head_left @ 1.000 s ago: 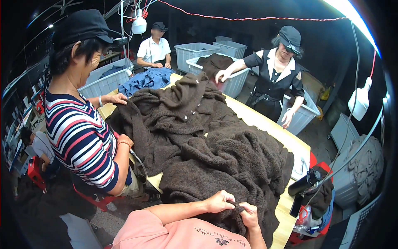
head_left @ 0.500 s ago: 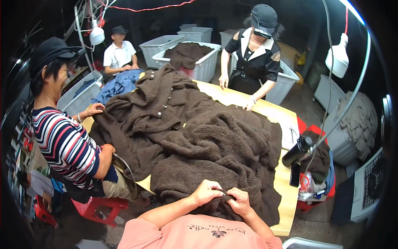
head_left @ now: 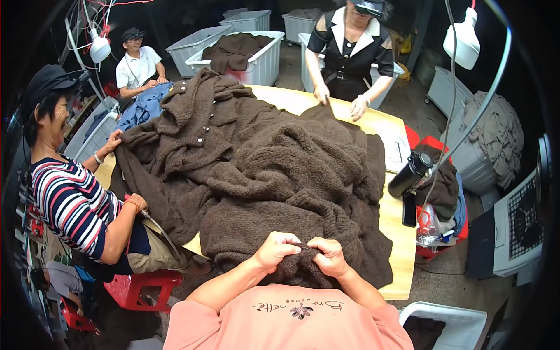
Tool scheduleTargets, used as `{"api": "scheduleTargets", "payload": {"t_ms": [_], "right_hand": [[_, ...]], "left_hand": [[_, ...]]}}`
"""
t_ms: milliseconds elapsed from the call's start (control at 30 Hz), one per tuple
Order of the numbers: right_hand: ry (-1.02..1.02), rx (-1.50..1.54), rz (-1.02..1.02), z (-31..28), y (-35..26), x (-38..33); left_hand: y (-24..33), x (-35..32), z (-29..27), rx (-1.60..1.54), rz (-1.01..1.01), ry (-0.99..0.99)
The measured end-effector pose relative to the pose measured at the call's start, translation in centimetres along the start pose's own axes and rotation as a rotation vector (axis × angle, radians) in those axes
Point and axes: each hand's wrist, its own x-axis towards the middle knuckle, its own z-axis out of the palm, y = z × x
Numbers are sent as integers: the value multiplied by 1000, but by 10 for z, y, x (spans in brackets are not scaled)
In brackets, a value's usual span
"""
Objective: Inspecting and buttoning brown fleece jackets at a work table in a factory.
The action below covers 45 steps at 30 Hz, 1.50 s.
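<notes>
Your left hand (head_left: pixel 280 252) and right hand (head_left: pixel 328 257) each pinch an edge of dark-brown, chunky-knit fabric (head_left: pixel 302 271), at the near side of the pale wooden table (head_left: pixel 398 233). Keeping each grip light and close should spare the loose knit from stretching. Behind, a pale-grey rectangular plastic tub (head_left: pixel 263 65) holds brown cloth (head_left: pixel 236 51); lower right, a white plastic tub (head_left: pixel 475 322) contains dark cloth (head_left: pixel 423 332); farther right, crumpled pale-grey cloth (head_left: pixel 496 137) overflows a grey tub (head_left: pixel 464 166).

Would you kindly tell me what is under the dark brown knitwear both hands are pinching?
The brown knitwear lies on a pale wooden table, visible along the heap's right side; whatever else lies beneath is covered.
</notes>
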Motion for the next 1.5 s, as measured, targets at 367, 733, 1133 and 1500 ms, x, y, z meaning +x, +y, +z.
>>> {"api": "scheduleTargets", "payload": {"t_ms": [367,733,1133,1500], "right_hand": [[6,-524,-421,5,-10,14],[-270,308,338,-25,-15,3],[110,-261,-28,11,-2,9],[244,-360,-87,11,19,9]], "left_hand": [[0,5,-8,-1,-22,-47],[-13,9,-7,285,186,43],[-14,23,-4,611,197,77],[-34,33,-8,347,276,182]]}}
